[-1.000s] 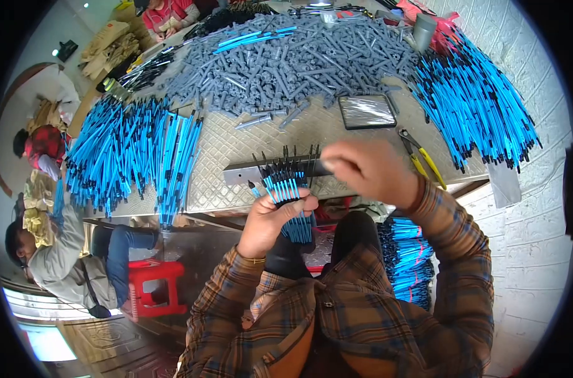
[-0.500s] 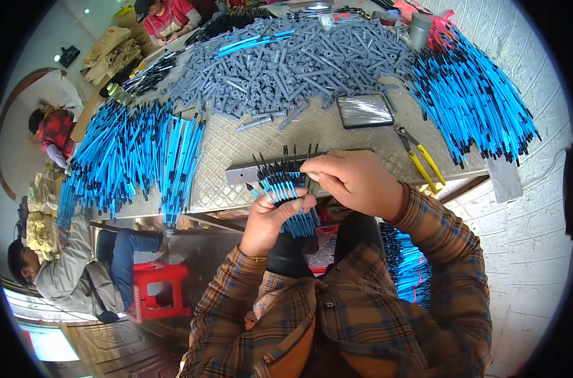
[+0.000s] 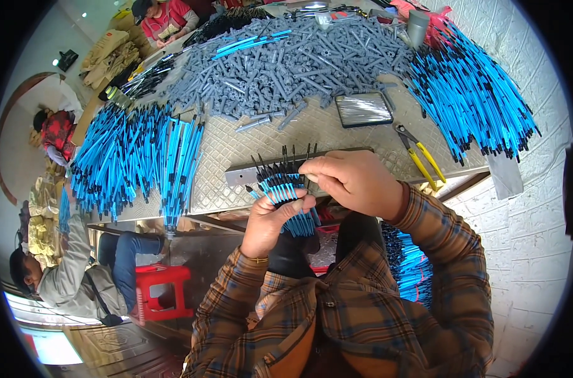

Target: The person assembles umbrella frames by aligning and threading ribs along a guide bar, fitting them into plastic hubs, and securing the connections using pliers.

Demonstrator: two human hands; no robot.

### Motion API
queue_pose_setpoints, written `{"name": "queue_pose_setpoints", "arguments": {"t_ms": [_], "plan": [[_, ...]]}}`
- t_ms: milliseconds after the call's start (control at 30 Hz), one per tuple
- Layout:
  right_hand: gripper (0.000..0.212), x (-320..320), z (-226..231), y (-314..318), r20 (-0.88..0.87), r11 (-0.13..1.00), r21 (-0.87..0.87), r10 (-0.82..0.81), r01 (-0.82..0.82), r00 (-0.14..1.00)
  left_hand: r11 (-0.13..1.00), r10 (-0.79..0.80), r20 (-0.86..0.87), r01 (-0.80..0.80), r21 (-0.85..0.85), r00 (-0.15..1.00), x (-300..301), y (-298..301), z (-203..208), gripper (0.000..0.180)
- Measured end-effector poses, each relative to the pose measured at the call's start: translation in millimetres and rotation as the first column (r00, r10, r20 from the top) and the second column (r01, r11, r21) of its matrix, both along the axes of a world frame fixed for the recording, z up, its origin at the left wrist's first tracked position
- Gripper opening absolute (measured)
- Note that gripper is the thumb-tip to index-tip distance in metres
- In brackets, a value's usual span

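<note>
My left hand (image 3: 266,227) is closed round a fanned bunch of thin blue sticks with black ends (image 3: 280,192). Their black tips point up and away from me, and their lower ends hang below my thumb. Just to the right, my right hand (image 3: 359,183) pinches with thumb and forefinger at the black ends. Whatever sits in that pinch is too small to make out. Behind the bunch, a flat metal bar with holes (image 3: 239,176) lies along the table's near edge.
A heap of grey plastic tubes (image 3: 286,72) covers the table's middle. Blue stick piles lie left (image 3: 122,157) and right (image 3: 482,101). A tray of thin metal pins (image 3: 363,112) and yellow-handled pliers (image 3: 425,165) lie nearby. Co-workers sit at the far side and left, by a red stool (image 3: 162,293).
My hands and the bunch stay almost still. At the left, the co-worker in grey has shifted slightly, and the blue sticks near that person's hand have moved.
</note>
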State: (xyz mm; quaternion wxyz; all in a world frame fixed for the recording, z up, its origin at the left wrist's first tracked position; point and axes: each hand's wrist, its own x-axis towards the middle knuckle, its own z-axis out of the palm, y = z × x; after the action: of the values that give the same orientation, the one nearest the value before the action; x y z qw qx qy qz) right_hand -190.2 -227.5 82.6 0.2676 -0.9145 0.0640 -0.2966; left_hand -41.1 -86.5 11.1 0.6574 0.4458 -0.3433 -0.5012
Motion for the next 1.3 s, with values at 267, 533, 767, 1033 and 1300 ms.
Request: {"name": "queue_pose_setpoints", "arguments": {"t_ms": [267, 533, 767, 1033, 1300], "plan": [[0.019, -2.2, 8.9, 5.5, -0.027, 0.995, -0.096, -0.028, 0.025, 0.999, 1.000, -0.004, 0.032, 0.004, 0.007, 0.999, 0.1, -1.0, -0.6, 0.019], [0.020, 1.9, 0.6, 4.8, -0.007, 0.999, -0.030, 0.030, -0.030, 1.000, 1.000, -0.027, 0.055, 0.028, -0.007, 0.998, 0.0, -1.9, -1.0, 0.019], [0.019, 7.8, -3.1, 2.5, 0.096, 0.988, 0.112, 0.094, -0.105, 0.991, 0.999, -0.046, 0.088, 0.046, 0.000, 0.995, -0.1, -0.3, 2.5, 0.019], [0.015, 6.2, 10.9, 2.8, -0.039, 0.978, -0.199, 0.063, -0.070, 0.997, 0.999, -0.040, 0.104, 0.040, 0.003, 0.994, -1.8, -0.4, 6.5, 0.020], [0.012, 8.7, 12.2, 2.7, -0.025, 0.945, -0.322, 0.051, -0.056, 0.998, 0.995, -0.091, 0.147, 0.095, -0.016, 0.985, 1.4, -1.4, 4.3, 0.023]]}}
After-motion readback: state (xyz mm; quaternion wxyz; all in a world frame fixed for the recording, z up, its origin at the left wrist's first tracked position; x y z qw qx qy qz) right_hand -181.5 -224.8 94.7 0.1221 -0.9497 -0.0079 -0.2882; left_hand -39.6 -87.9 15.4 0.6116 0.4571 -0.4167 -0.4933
